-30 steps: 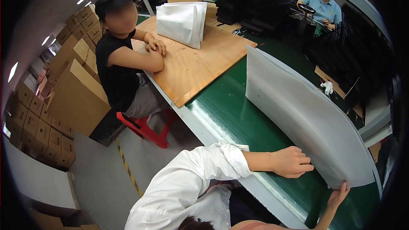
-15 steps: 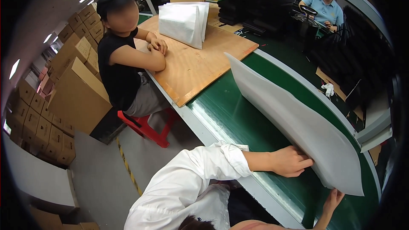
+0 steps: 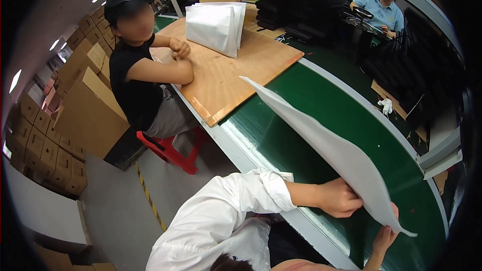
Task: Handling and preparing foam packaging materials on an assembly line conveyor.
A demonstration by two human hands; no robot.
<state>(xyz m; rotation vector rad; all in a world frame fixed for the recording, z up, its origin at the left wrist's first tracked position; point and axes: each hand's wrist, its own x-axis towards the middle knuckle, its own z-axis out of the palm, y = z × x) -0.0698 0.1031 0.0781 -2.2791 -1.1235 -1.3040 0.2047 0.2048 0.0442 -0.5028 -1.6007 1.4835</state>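
A long, soft white foam sheet [image 3: 346, 155] stands tilted on edge above the green table surface [image 3: 301, 155], its far end curling to a point toward the wooden board. At its lower near edge my left hand [image 3: 339, 198], coming from a rolled white sleeve, is closed with the fingers curled against the sheet. My right hand [image 3: 385, 236] grips the near corner, with fingers partly showing past the sheet's top edge. Part of my left fingertips is hidden by the sheet.
A wooden board [image 3: 221, 83] lies across the table with several white foam pouches [image 3: 211, 27] standing on it. A seated person [image 3: 145, 65] leans there on folded arms. A red stool [image 3: 173, 153], stacked cartons [image 3: 40, 145] and a co-worker in light blue [image 3: 379, 12] are around.
The foam sheet's far end has swung left and dropped lower, and its top edge has moved toward me. My right hand has shifted slightly left along the near corner. The left hand barely moved.
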